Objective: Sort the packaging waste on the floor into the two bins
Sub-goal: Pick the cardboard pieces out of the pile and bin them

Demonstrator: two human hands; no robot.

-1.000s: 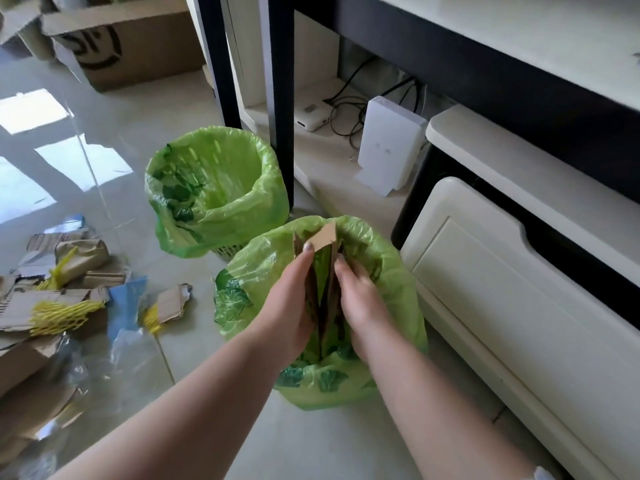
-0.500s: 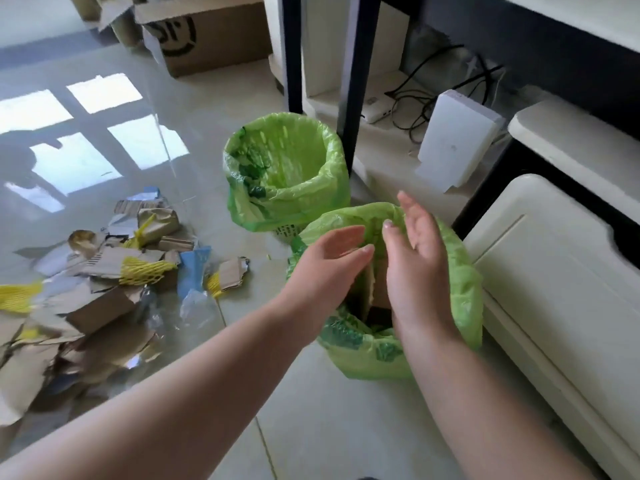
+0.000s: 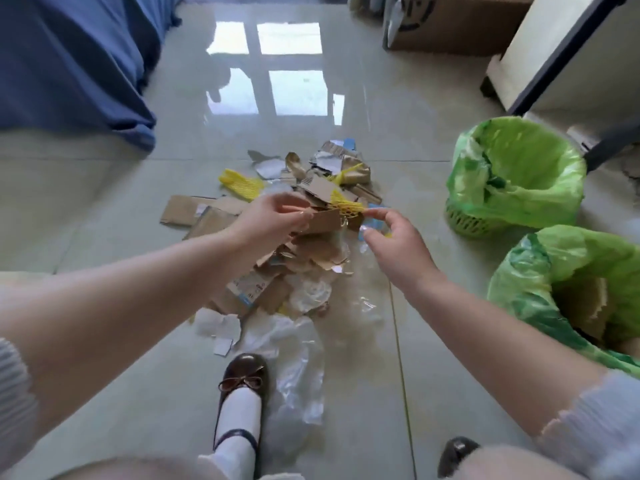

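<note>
Left hand [image 3: 273, 220] pinches a cardboard scrap [image 3: 325, 220] above the pile [image 3: 277, 271]; right hand [image 3: 391, 244], fingers loosely curled and grasping nothing, reaches for the yellow foam net [image 3: 346, 205] on it. Next: peel them apart; both bins [image 3: 512, 174] wait beyond the right hand.
</note>
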